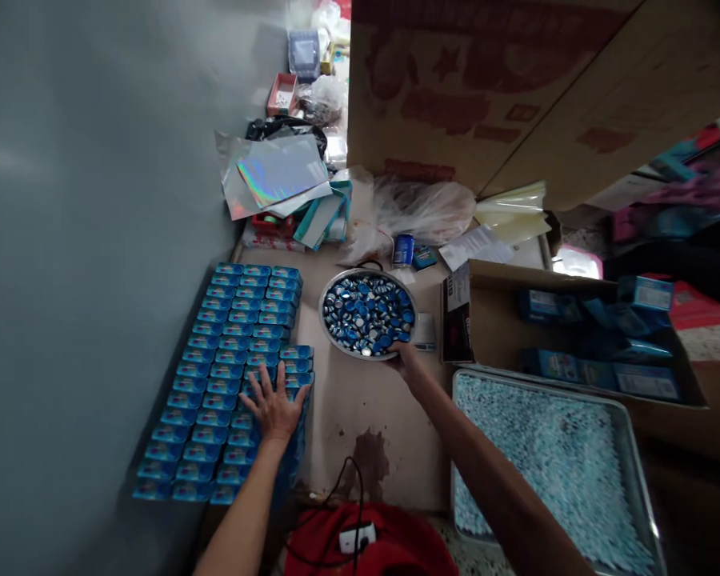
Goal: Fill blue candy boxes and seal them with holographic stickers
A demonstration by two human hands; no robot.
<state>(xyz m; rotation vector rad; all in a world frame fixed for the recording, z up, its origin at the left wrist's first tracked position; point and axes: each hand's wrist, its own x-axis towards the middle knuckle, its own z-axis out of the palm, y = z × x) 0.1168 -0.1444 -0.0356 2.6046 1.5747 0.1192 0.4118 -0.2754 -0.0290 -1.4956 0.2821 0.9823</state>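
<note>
My left hand [276, 406] lies with fingers spread on the rows of small blue boxes [216, 352], which are stacked in neat columns along the wall. At the table's middle, my right hand [401, 357] grips the near right rim of a round metal bowl [322, 320]. Inside the bowl are many small round caps [369, 308], some blue and some silver. Its thumb shows over the rim, while the other fingers are hidden beneath. Whether the bowl is lifted or rests on the table I cannot tell.
An open cardboard box [498, 308] with blue packs stands at right. Below it is a metal tray [627, 448] of pale blue pieces. A blue can [402, 250], plastic bags [426, 208] and shiny sheets [285, 172] lie at the back. A black cable [360, 488] hangs at the front edge.
</note>
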